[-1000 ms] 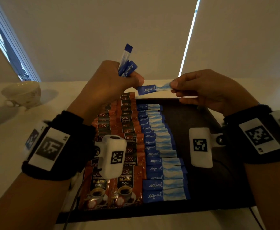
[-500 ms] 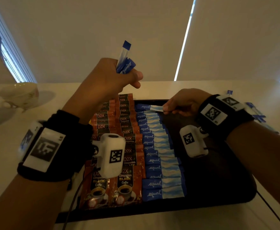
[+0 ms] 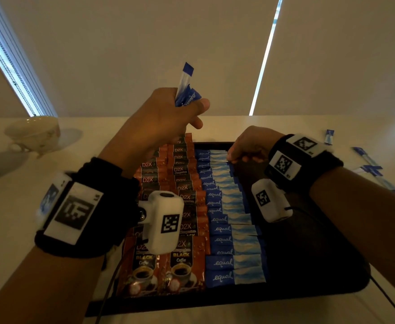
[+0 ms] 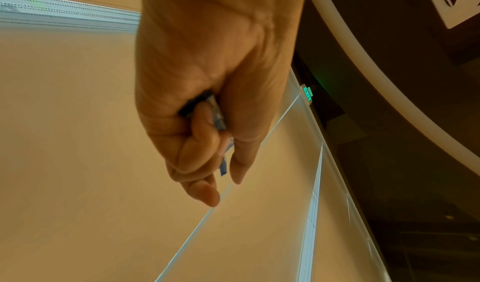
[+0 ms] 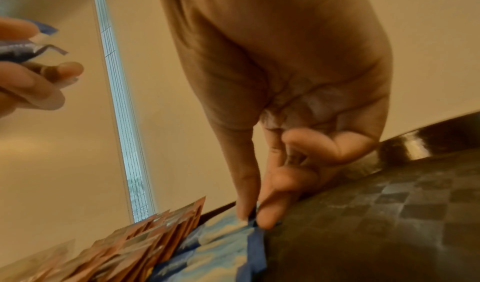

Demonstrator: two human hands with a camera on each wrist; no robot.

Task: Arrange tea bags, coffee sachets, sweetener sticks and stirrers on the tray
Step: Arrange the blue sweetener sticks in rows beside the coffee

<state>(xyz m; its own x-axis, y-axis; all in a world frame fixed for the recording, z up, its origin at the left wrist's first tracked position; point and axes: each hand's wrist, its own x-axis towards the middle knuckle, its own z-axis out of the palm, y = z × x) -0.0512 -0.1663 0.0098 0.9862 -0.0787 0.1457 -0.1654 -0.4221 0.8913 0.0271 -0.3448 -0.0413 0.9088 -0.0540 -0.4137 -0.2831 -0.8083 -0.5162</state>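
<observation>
A black tray [image 3: 320,260] holds two overlapping rows of brown coffee sachets [image 3: 182,206] and one column of blue sweetener sticks [image 3: 227,211]. My left hand [image 3: 168,118] is raised above the tray's far end and grips a small bunch of blue sweetener sticks [image 3: 186,90] in its fist, seen too in the left wrist view [image 4: 215,117]. My right hand [image 3: 248,148] is down at the far end of the blue column, thumb and forefinger pinching the end of the farthest sweetener stick [image 5: 249,218] on the tray.
Loose blue sweetener sticks [image 3: 369,169] lie on the white table to the right of the tray. Two pale teacups [image 3: 33,134] stand at the far left. The right half of the tray [image 5: 389,214] is bare dark surface.
My right hand has brought one sweetener stick from mid-air beside the left hand down onto the far end of the blue column. The left hand has stayed raised with its bunch.
</observation>
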